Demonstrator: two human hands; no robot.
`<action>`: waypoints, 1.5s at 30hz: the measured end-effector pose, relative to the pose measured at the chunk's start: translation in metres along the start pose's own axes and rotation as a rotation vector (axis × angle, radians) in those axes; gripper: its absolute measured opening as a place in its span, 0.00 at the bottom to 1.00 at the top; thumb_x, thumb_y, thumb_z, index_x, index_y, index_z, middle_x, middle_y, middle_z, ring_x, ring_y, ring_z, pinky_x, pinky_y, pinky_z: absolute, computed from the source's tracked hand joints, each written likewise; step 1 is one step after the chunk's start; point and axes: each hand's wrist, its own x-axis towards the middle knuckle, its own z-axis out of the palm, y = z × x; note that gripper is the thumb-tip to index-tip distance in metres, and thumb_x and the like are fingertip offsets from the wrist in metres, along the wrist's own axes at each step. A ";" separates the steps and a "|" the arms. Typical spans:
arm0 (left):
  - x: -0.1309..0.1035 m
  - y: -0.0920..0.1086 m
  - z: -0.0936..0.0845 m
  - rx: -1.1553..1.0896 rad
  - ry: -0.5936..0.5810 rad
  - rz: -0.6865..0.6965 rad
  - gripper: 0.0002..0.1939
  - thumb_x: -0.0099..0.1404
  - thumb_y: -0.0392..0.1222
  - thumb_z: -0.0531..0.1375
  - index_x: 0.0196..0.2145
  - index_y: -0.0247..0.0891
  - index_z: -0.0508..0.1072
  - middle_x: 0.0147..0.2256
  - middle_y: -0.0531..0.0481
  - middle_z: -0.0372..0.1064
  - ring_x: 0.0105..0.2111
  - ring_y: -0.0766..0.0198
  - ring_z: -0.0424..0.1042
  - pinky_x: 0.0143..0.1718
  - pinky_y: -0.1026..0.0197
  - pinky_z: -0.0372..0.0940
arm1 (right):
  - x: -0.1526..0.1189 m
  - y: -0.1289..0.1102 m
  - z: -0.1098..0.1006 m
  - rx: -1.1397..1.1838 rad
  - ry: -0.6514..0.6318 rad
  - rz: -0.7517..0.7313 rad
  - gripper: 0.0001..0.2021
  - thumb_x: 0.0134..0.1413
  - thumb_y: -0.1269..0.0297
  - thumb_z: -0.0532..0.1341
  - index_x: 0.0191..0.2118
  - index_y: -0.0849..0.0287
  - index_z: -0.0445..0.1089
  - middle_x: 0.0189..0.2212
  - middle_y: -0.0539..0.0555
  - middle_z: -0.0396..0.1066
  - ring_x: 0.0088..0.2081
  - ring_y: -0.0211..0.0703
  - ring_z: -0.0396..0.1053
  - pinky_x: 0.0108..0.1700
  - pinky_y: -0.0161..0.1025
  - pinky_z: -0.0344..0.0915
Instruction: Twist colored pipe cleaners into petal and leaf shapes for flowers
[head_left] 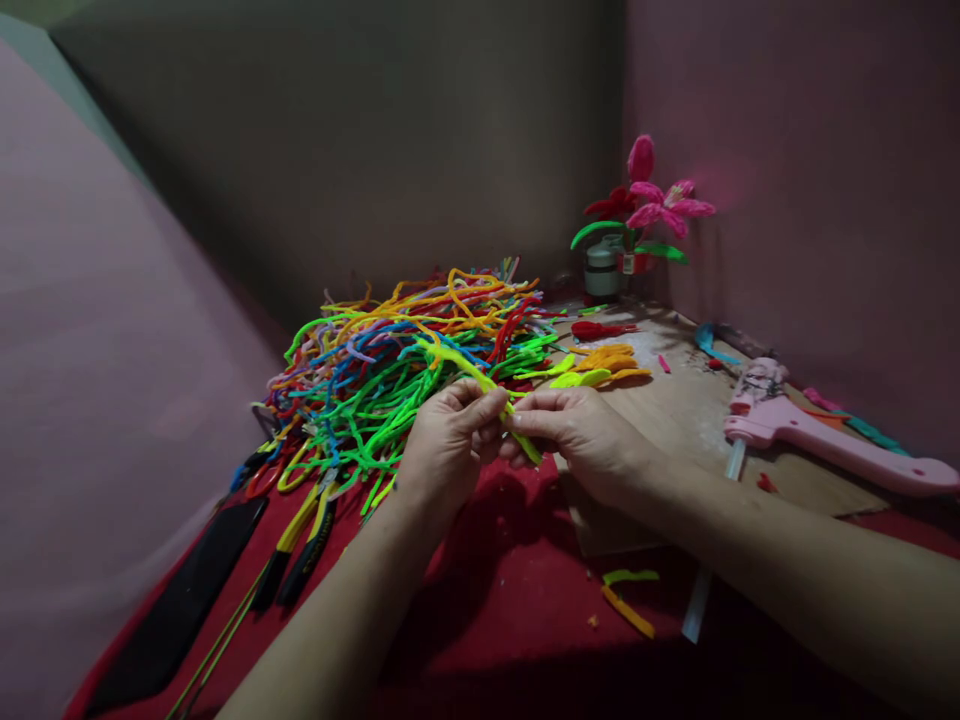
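A yellow-green pipe cleaner (469,366) is pinched between my two hands near the middle of the view. My left hand (456,425) grips it with thumb and forefinger, and its fuzzy far end points up and left. Close beside it, my right hand (574,428) has its fingertips closed on the same piece, whose lower end sticks out below. Just behind the hands lies a large tangled heap of coloured pipe cleaners (375,400). Orange petal-like pieces (611,360) and yellow-green ones (581,378) rest behind my right hand.
A pink glue gun (840,445) with a clear glue stick lies on a board (660,410) at right. Yellow-black pliers (307,540) and a black flat object (180,605) are on the red cloth (495,620) at left. Pink pipe-cleaner flowers (667,205) stand at the back.
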 end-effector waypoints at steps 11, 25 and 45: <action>-0.002 0.001 -0.002 0.144 0.017 0.143 0.09 0.51 0.38 0.64 0.30 0.34 0.68 0.22 0.56 0.62 0.18 0.75 0.59 0.18 0.71 0.55 | -0.001 -0.001 -0.001 -0.016 0.045 0.086 0.06 0.44 0.70 0.58 0.21 0.63 0.68 0.17 0.52 0.69 0.18 0.32 0.62 0.23 0.32 0.57; -0.002 -0.002 0.000 0.312 -0.018 0.006 0.13 0.48 0.42 0.65 0.32 0.35 0.69 0.21 0.56 0.63 0.15 0.76 0.57 0.15 0.71 0.52 | 0.005 0.002 -0.006 0.068 0.224 -0.104 0.04 0.39 0.68 0.63 0.22 0.61 0.67 0.19 0.46 0.63 0.21 0.31 0.56 0.25 0.34 0.52; -0.002 -0.008 0.004 0.241 -0.071 -0.041 0.14 0.47 0.35 0.64 0.32 0.35 0.65 0.20 0.56 0.64 0.16 0.72 0.63 0.16 0.70 0.58 | 0.010 0.000 -0.008 0.269 0.208 -0.066 0.09 0.31 0.69 0.67 0.23 0.63 0.67 0.20 0.48 0.67 0.22 0.33 0.63 0.26 0.33 0.59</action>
